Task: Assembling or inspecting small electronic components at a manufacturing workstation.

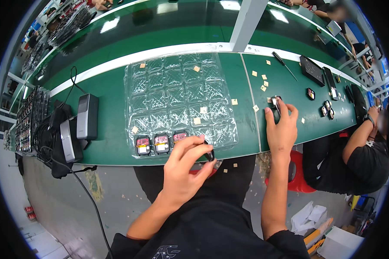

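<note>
My left hand (183,168) is closed by the tray's front edge. Between its thumb and fingers it grips a small black rounded case (209,152), seen nearly edge-on. Farther right, my right hand (283,125) reaches over the green bench, thumb and index finger curled around a small dark-and-silver piece (275,102) whose kind I cannot make out. A clear plastic blister tray (168,93) lies in front of me. Its front row holds square black modules (161,143) with red and pale insides; the one nearest my left hand is partly covered by it.
Small beige squares (263,88) are scattered on tray and bench. A screwdriver (285,65), black bin (312,70) and more modules (327,109) lie right. Grey boxes (87,116) with cables and stacked trays (32,116) stand left. A co-worker (354,155) sits at the right.
</note>
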`<state>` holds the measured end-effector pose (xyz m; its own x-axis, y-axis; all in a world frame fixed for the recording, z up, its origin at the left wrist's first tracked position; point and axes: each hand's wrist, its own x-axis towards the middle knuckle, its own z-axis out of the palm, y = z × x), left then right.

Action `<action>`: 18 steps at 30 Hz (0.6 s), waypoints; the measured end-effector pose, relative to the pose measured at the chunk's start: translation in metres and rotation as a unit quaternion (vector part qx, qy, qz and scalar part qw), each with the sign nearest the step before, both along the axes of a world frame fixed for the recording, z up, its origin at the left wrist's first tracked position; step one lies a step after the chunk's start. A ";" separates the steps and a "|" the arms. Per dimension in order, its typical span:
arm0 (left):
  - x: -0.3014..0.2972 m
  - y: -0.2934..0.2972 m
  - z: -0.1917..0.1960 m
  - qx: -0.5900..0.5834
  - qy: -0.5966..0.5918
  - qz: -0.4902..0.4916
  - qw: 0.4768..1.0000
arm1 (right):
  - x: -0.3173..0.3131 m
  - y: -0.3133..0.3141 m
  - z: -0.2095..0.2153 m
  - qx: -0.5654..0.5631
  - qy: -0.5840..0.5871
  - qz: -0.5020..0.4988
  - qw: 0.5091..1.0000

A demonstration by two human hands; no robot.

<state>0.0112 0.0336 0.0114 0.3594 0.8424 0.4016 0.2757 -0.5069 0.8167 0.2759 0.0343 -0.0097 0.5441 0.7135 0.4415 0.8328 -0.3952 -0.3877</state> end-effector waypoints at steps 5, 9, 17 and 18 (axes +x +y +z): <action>0.010 0.009 -0.004 0.025 0.165 0.019 0.986 | 0.004 -0.002 -0.009 -0.032 -0.001 -0.022 0.999; 0.005 0.007 -0.003 0.092 0.247 0.024 0.964 | 0.000 0.000 -0.009 -0.014 0.010 -0.007 1.000; -0.011 0.007 0.011 0.083 0.313 -0.011 0.946 | 0.000 0.001 -0.009 -0.003 0.025 -0.004 1.000; -0.012 0.008 0.009 0.088 0.303 -0.012 0.949 | 0.000 0.001 -0.009 -0.002 0.022 -0.006 1.000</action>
<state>-0.0009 0.0414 0.0203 0.5878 0.7700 0.2481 0.6539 -0.6328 0.4147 0.2758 0.0348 -0.0189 0.5720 0.7084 0.4135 0.8098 -0.4072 -0.4225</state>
